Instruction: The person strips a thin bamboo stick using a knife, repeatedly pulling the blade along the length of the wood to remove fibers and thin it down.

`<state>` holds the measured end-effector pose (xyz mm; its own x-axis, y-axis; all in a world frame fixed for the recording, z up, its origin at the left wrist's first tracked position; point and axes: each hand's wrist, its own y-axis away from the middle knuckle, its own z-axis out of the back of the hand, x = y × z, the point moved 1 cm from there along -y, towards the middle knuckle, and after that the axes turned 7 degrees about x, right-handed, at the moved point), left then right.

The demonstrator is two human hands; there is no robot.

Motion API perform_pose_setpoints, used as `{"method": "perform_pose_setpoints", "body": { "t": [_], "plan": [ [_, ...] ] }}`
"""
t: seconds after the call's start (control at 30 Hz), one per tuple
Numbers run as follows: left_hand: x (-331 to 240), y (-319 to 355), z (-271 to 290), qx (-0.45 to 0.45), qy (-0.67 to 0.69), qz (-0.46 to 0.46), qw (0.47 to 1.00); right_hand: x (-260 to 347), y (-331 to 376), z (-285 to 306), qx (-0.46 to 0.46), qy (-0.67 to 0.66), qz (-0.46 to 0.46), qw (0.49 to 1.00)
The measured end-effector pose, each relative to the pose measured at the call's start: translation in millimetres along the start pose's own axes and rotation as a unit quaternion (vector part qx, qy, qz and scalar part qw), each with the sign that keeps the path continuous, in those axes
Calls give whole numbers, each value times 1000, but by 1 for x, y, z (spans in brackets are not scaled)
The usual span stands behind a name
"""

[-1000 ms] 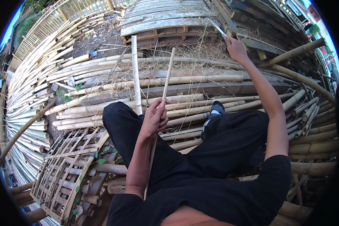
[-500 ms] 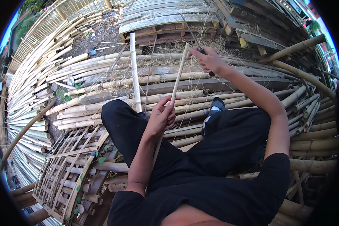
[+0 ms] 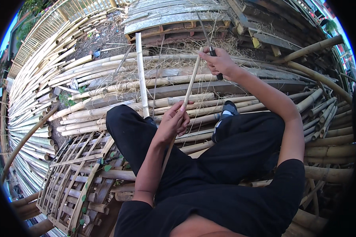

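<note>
My left hand (image 3: 172, 121) is closed around a narrow bamboo strip (image 3: 192, 81). The strip slants up and away to the right; its lower part runs behind my left wrist and over my lap. In my right hand (image 3: 219, 64) is a knife (image 3: 205, 32), gripped by its dark handle with the long thin blade pointing up and away. My right thumb and forefinger sit beside the strip's far tip; whether they touch it I cannot tell. A wider pale bamboo slat (image 3: 142, 75) stands upright by my left knee.
Bamboo poles (image 3: 186, 101) lie crosswise under and ahead of my legs. More poles (image 3: 29, 114) are stacked at the left. A woven bamboo lattice (image 3: 69, 181) lies at the lower left. Ahead are a weathered wooden pallet (image 3: 174, 21), loose shavings (image 3: 221, 43) and stacked timber (image 3: 273, 23).
My left hand and the bamboo strip have shifted slightly right. The knife has tilted more upright in my right hand, which has barely moved.
</note>
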<state>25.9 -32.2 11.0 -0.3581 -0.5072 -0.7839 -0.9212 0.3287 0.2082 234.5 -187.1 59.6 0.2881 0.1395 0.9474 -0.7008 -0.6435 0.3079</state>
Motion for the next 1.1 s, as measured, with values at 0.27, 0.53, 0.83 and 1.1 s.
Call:
{"method": "perform_pose_setpoints", "body": {
  "t": [0.27, 0.53, 0.83, 1.1],
  "plan": [
    [-2, -3, -1, 9, -1, 4, 1000, 0, 1, 3, 30, -26, -14, 999],
    [-12, -8, -10, -10, 14, -5, 1000, -6, 6, -7, 140, 21, -56, 988],
    [0, -14, 9, -67, -18, -20, 997, -14, 12, -12, 76, 453, 69, 885],
    [16, -22, 21, -153, -180, -97, 967, -43, 27, -33, 146, 563, 133, 803]
  ]
}}
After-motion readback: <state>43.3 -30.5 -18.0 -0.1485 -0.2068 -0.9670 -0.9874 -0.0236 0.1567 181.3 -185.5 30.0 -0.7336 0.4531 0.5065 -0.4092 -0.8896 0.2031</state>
